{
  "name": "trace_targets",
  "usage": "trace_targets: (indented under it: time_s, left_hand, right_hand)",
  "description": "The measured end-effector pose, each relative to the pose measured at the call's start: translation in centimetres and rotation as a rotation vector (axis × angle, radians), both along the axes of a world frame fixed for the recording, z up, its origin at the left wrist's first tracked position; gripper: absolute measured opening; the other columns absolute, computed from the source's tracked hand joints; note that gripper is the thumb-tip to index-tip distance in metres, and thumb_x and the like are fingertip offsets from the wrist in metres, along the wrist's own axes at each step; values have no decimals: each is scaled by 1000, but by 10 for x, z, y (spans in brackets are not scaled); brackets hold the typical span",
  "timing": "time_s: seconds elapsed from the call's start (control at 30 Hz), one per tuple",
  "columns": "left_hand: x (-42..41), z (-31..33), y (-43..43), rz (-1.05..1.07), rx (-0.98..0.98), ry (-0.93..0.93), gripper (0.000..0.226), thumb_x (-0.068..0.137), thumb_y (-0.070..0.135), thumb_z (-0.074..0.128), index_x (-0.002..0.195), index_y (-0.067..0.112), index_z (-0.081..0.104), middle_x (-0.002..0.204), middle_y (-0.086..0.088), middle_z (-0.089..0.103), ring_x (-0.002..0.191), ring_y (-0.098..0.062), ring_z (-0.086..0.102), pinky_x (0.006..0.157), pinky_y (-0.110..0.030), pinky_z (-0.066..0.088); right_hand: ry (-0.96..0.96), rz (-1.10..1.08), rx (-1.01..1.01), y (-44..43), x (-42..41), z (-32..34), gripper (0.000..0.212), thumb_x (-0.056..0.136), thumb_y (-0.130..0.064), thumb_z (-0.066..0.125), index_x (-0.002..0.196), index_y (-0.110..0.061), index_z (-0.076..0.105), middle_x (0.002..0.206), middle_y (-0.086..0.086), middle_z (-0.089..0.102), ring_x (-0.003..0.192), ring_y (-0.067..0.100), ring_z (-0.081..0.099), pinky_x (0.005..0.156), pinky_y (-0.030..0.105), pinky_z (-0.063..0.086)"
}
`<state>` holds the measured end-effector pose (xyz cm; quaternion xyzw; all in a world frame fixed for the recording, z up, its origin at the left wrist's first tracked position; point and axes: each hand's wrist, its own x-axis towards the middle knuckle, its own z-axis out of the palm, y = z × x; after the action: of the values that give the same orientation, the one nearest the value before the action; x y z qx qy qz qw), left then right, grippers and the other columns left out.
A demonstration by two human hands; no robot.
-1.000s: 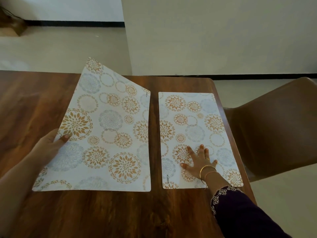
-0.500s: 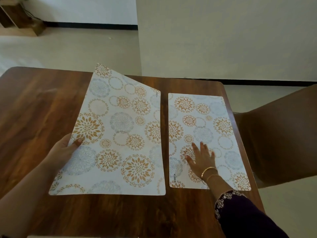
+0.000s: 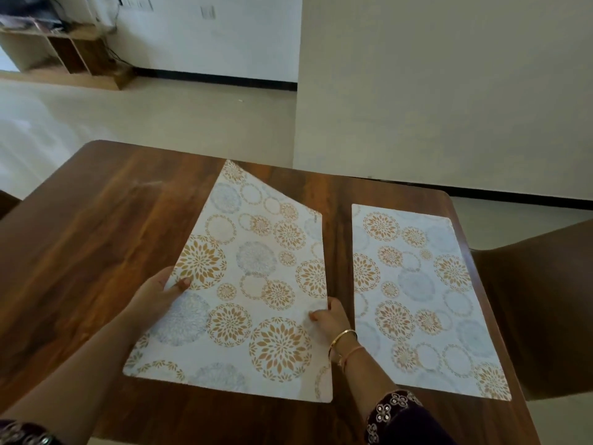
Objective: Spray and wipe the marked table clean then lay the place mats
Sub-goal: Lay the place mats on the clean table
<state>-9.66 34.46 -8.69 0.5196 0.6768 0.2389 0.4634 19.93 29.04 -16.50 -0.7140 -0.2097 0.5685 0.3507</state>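
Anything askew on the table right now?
Yes: the left place mat is crooked, its far edge slanting against the table edge; the left hand and right hand grip its sides. The right place mat lies flat and square.

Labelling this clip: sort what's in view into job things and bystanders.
Job: left mat, gripped by left hand and right hand; right mat, lying flat; table.
Lying about: chair; shelf unit by the wall.

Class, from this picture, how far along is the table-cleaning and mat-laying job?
Done: right mat lies flat on the table; no spray or cloth in view. In hand: left hand and right hand grip the left mat, held tilted. Left: lay it flat.
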Motion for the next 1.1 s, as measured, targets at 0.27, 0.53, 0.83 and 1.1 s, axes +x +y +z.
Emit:
trace_targets:
  time_s: [0.27,0.53,0.83,1.1]
  left_hand:
    - [-101,-27,19,5,36,246,35,90,31,58,115,7,54,110,-9,62,92,-23,56,78,-35,44]
    - [-229,-36,37,-64,-22,300,36,93,26,55,124,11,47,119,-7,59,89,-15,53,71,-27,41]
    - [-306,-39,43,55,-38,379,30,93,24,52,121,14,50,113,-5,61,80,-12,54,66,-26,46]
    - [-363,-48,46,215,-69,518,47,93,22,50,137,13,39,117,-5,61,86,-17,60,74,-33,55]
  right_hand:
    - [-176,22,131,23,-105,22,35,86,4,53,118,-10,47,109,6,57,95,20,54,78,28,41]
    - [-257,-1,154,51,-231,14,32,87,2,52,114,-13,45,117,11,58,97,22,54,80,33,44]
    - [-269,6,164,77,-319,16,35,89,1,49,121,-12,44,108,5,58,90,21,54,76,33,43]
    - [-266,101,199,112,-383,9,36,89,2,47,122,-11,42,103,2,55,89,19,53,75,33,42]
